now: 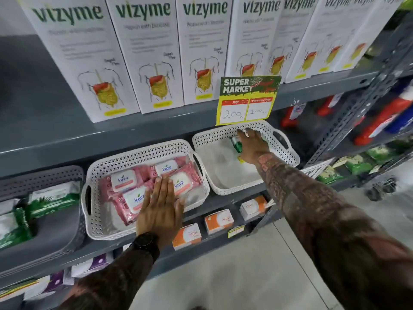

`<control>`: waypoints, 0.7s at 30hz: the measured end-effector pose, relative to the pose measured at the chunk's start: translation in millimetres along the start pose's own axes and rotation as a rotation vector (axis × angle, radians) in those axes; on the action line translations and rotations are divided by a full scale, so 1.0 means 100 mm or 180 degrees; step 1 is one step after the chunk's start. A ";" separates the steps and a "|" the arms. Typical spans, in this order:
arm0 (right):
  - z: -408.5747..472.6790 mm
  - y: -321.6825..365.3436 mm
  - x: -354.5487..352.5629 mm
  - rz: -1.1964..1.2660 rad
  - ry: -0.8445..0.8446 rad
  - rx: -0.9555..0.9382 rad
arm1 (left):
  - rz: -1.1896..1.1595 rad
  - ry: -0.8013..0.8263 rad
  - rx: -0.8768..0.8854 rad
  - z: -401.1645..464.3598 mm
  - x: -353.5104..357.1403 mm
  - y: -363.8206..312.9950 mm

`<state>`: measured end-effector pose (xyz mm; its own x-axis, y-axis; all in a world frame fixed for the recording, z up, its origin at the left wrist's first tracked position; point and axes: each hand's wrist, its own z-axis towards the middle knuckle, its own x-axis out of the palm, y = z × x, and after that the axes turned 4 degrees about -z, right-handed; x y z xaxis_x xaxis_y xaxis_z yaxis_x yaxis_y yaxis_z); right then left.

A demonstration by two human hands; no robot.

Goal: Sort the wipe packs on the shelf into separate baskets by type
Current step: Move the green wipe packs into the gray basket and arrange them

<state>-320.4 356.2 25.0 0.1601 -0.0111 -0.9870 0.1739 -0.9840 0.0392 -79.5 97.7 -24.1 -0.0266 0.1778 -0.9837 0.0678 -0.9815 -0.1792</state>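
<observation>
From the head camera, your left hand [159, 209] lies flat, fingers [164, 189] straight and together, holding nothing, pressed on the pink wipe packs [125, 182] in the middle white basket [93, 220]. The palm crosses that basket's front rim, and the packs fill most of its floor, leaving a bare strip along the front left.

Your right hand [252, 144] reaches into the right white basket [288, 157], fingers spread over a green-and-white wipe pack [237, 145] near the back wall; you cannot tell whether they grip it or only rest on it. The rest of that basket's floor lies open toward the front rim.

The two white baskets stand just beside each other on the grey shelf [55, 139], handles nearly touching. At the left a grey basket [55, 220] holds green wipe packs [51, 198] and touches the middle basket's side.

The shelf above overhangs the baskets' back rims, and a yellow price tag [248, 101] hangs down just over the right basket's rear edge.
</observation>
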 end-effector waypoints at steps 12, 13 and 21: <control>0.33 -0.06 0.09 -0.0575 0.0436 -0.0065 | -0.0012 0.0007 -0.0062 0.06 0.05 0.03; 0.33 -0.08 0.09 -0.0547 0.0443 -0.0038 | -0.0022 0.0006 -0.0050 0.06 0.05 0.03; 0.25 -0.05 0.18 -0.0515 0.0465 -0.0080 | -0.0051 0.0005 -0.0050 0.01 0.05 0.01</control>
<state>-342.3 356.4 3.6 0.2669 0.1743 -0.9478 0.2327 -0.9661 -0.1122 -80.2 98.0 -29.2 -0.0263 0.1935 -0.9808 0.0830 -0.9773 -0.1950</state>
